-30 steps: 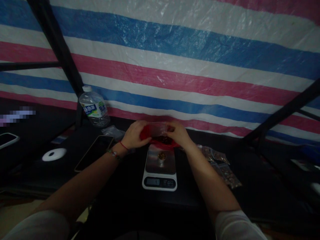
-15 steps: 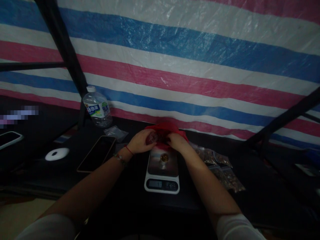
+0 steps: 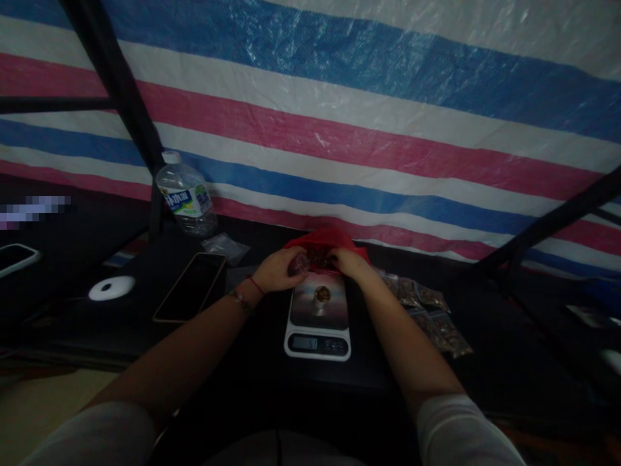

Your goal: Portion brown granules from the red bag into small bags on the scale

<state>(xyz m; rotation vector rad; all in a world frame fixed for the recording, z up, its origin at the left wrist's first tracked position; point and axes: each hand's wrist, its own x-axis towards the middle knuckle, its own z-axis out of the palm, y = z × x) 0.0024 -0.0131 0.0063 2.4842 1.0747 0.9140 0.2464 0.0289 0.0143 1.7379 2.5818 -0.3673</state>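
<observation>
My left hand [image 3: 279,270] is closed around a small clear plastic cup [image 3: 299,263], held at the near edge of a red plastic bag [image 3: 330,238]. The bag lies with its mouth towards me, dark contents showing inside. My right hand [image 3: 350,263] reaches into the bag's mouth with curled fingers; what they grip is too dark to make out. Just below both hands sits a white kitchen scale [image 3: 317,346] with a lit display. On its metal plate stands another small clear cup [image 3: 321,298] with brown pieces in it.
Several filled zip bags [image 3: 439,330] lie right of the scale. On the left are a phone [image 3: 191,288], a clear zip bag [image 3: 224,248], a large plastic bottle [image 3: 187,200] and a white round object [image 3: 111,288]. Behind hangs a striped tarp [image 3: 339,142] with dark metal bars.
The whole view has tilted a little, so things sit slightly higher. My right hand has shifted slightly within the bag's mouth; my left hand still holds the cup.
</observation>
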